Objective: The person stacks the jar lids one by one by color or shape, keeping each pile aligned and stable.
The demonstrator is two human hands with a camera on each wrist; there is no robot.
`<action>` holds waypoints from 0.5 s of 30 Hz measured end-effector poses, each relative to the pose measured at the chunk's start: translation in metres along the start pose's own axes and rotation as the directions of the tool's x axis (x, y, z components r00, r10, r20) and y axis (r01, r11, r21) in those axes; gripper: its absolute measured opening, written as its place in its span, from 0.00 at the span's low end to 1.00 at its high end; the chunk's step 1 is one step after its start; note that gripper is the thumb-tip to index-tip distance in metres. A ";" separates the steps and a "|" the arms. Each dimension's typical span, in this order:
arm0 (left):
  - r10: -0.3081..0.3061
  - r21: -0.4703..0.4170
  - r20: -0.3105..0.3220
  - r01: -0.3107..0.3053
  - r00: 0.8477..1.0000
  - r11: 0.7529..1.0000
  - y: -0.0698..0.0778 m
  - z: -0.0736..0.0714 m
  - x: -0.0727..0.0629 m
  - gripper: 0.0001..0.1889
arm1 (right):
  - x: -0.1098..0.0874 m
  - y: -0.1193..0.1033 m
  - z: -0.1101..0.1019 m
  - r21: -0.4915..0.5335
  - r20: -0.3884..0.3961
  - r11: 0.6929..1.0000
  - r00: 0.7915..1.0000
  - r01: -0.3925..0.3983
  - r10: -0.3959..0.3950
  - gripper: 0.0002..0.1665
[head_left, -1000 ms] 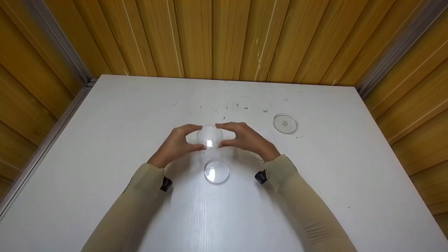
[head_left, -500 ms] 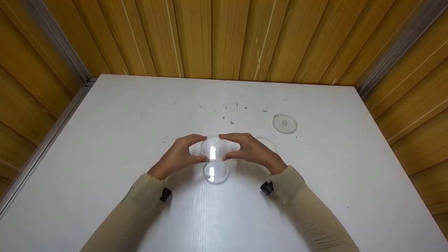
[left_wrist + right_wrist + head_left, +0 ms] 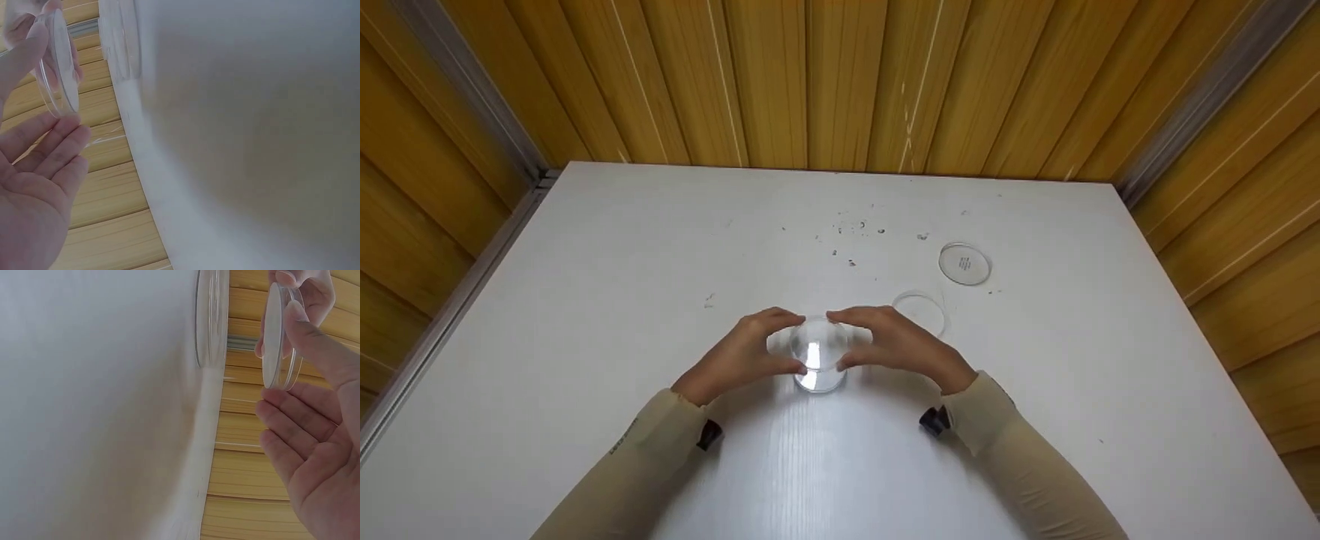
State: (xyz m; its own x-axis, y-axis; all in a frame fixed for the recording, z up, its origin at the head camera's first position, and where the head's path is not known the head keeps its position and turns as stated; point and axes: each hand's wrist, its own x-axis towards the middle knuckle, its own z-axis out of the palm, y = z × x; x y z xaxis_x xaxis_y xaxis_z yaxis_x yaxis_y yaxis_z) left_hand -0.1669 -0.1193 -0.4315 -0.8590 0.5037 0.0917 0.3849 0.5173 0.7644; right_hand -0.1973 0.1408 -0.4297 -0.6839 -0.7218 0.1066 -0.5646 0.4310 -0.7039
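Note:
A clear round petri dish [image 3: 819,339] is pinched from both sides, between the fingers and thumb of my left hand [image 3: 737,358] and those of my right hand [image 3: 901,346]. It is held up above the white table and lies flat. A second clear petri dish [image 3: 820,384] rests on the table under it, and the held one overlaps most of it in the head view. In the left wrist view the held dish [image 3: 67,67] hangs apart from the dish on the table [image 3: 126,42]. In the right wrist view the same gap shows beside the held dish [image 3: 274,340].
Just beyond my right hand lies another clear round dish [image 3: 919,311], partly hidden by the hand. Farther back on the right is a dish with small print [image 3: 964,264]. Dark specks [image 3: 861,226] dot the far part of the white table [image 3: 645,240]. Wooden panels stand behind it.
Both hands have brought the held dish toward me, from beyond the dish on the table to over it. The clear dish beyond my right hand has come into view.

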 end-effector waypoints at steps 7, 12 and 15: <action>0.022 0.023 0.040 -0.023 0.999 0.999 -0.003 0.003 -0.001 0.33 | -0.002 -0.002 0.007 -0.030 0.034 1.000 0.999 -0.005 0.006 0.43; 0.032 0.025 0.052 -0.033 0.998 0.999 -0.004 0.006 -0.001 0.33 | -0.003 -0.003 0.010 -0.042 0.050 0.999 0.998 -0.021 0.023 0.44; 0.026 0.023 0.052 -0.028 0.998 0.999 -0.004 0.007 -0.003 0.33 | -0.003 -0.003 0.011 -0.063 0.058 0.998 0.998 -0.002 0.005 0.43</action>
State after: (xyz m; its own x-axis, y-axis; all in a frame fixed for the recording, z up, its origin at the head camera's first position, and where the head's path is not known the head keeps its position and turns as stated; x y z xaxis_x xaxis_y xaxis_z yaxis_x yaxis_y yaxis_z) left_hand -0.1638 -0.1179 -0.4397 -0.8297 0.5527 0.0784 0.4164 0.5192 0.7464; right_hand -0.1884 0.1356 -0.4357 -0.6587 -0.7499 0.0618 -0.5915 0.4653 -0.6585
